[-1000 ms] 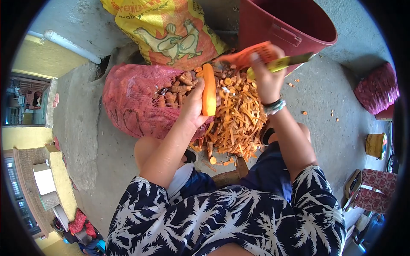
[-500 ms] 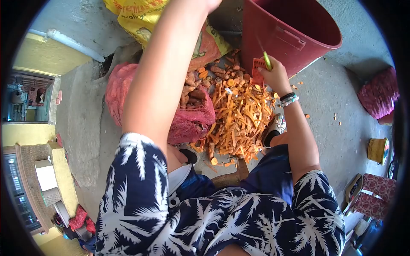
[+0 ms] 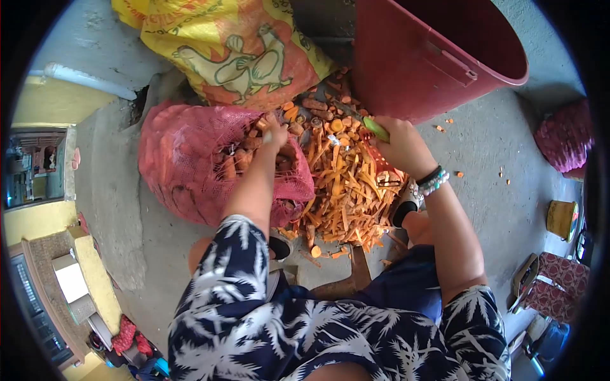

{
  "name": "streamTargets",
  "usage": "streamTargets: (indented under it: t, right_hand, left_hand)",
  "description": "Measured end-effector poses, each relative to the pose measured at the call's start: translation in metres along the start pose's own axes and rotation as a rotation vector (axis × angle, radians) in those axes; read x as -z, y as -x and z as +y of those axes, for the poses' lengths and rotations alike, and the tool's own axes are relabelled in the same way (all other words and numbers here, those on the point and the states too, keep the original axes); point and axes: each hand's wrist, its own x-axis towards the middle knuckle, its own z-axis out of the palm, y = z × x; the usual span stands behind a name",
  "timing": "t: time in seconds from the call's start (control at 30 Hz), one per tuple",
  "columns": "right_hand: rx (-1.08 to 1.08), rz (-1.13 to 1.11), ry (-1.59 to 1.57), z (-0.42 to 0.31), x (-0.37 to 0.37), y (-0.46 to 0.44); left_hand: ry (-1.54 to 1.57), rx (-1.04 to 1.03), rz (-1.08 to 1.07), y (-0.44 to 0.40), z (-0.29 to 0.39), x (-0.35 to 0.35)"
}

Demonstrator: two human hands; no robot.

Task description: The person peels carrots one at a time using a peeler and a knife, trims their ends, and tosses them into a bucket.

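Observation:
My left hand (image 3: 275, 132) reaches into the open mouth of a pink mesh sack (image 3: 184, 168) full of unpeeled carrots (image 3: 243, 159). Its fingers are blurred and touch or nearly touch a carrot end, so their grip cannot be made out. My right hand (image 3: 405, 147) is closed around a knife's green handle (image 3: 376, 129), the thin blade pointing up and left. In the same hand is a red perforated tool (image 3: 381, 162) that looks like a peeler. Below it lies a heap of orange carrot peelings (image 3: 346, 197) on the floor.
A tall dark-red bin (image 3: 406, 63) stands beyond the heap. Behind the mesh sack leans a yellow and orange printed sack (image 3: 235, 57). Carrot bits are scattered on the concrete floor (image 3: 470, 209). At the right are a yellow bucket (image 3: 562, 219) and a patterned chair (image 3: 556, 286).
My left hand has come down from the top of the view, where it was out by the bin, into the mesh sack. My right hand has lowered slightly, still with knife and red tool.

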Motion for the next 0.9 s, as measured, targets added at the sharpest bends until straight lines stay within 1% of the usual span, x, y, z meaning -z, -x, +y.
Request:
streamTargets:
  t: [0.07,0.1,0.13,0.17,0.2,0.27,0.3,0.33,0.4,0.47,0.53,0.57,0.6,0.67,0.73,0.77,0.8,0.87,0.9]
  right_hand:
    - [-0.093,-0.070,0.034,-0.005,0.002,-0.003]
    - [-0.055,-0.053,0.015,-0.007,0.003,-0.002]
    - [-0.065,-0.066,0.020,-0.008,0.005,-0.001]
    - [-0.076,-0.083,0.016,-0.009,0.006,-0.001]
    - [-0.085,-0.093,0.008,-0.009,0.006,0.000]
    - [-0.064,-0.049,-0.017,-0.004,0.005,0.002]
    - [-0.058,-0.036,-0.009,-0.002,0.005,0.004]
    - [-0.046,-0.022,0.001,0.000,0.006,0.005]
    - [-0.049,-0.040,0.016,-0.001,0.009,0.006]
    - [-0.039,-0.054,0.024,-0.004,0.010,0.006]
    - [-0.023,-0.033,0.029,-0.007,0.008,0.008]
    - [-0.058,-0.062,0.033,-0.011,0.009,0.008]
    - [-0.044,-0.058,0.028,-0.012,0.007,0.009]
    - [0.036,-0.023,0.026,-0.012,0.003,0.010]
    - [0.029,-0.052,-0.004,-0.018,0.003,0.012]
    - [0.062,-0.039,-0.018,-0.014,0.000,0.012]
    - [0.095,-0.026,-0.033,-0.011,-0.003,0.012]
    - [0.100,-0.018,-0.050,-0.005,-0.007,0.013]
    - [0.112,-0.015,-0.024,-0.001,-0.010,0.013]
  left_hand:
    - [-0.311,0.067,-0.282,0.000,-0.041,-0.057]
    - [-0.421,0.010,-0.248,0.012,-0.041,-0.066]
    - [-0.529,-0.046,-0.214,0.025,-0.034,-0.067]
    - [-0.477,-0.070,-0.165,0.032,-0.022,-0.065]
    - [-0.479,-0.071,-0.173,0.029,-0.022,-0.068]
    - [-0.585,-0.421,-0.178,0.021,-0.021,-0.068]
    - [-0.567,-0.552,-0.068,0.014,-0.035,-0.078]
    - [-0.568,-0.556,-0.068,0.014,-0.031,-0.064]
    - [-0.362,-0.459,-0.244,0.018,-0.024,-0.028]
    - [0.051,-0.443,-0.140,0.020,-0.044,-0.003]
    - [0.197,-0.245,0.044,0.015,-0.054,0.019]
    - [0.555,-0.196,-0.009,0.016,-0.062,0.031]
    - [0.771,-0.270,-0.025,0.021,-0.065,0.048]
    - [0.892,-0.163,-0.139,0.026,-0.064,0.090]
    - [0.996,-0.167,-0.356,0.072,-0.025,0.171]
    - [1.118,-0.450,-0.331,0.087,-0.016,0.188]
    - [1.119,-0.458,-0.315,0.100,-0.008,0.199]
    - [1.722,-0.475,-0.373,0.132,0.012,0.210]
    - [1.809,-0.402,-0.449,0.156,0.029,0.206]
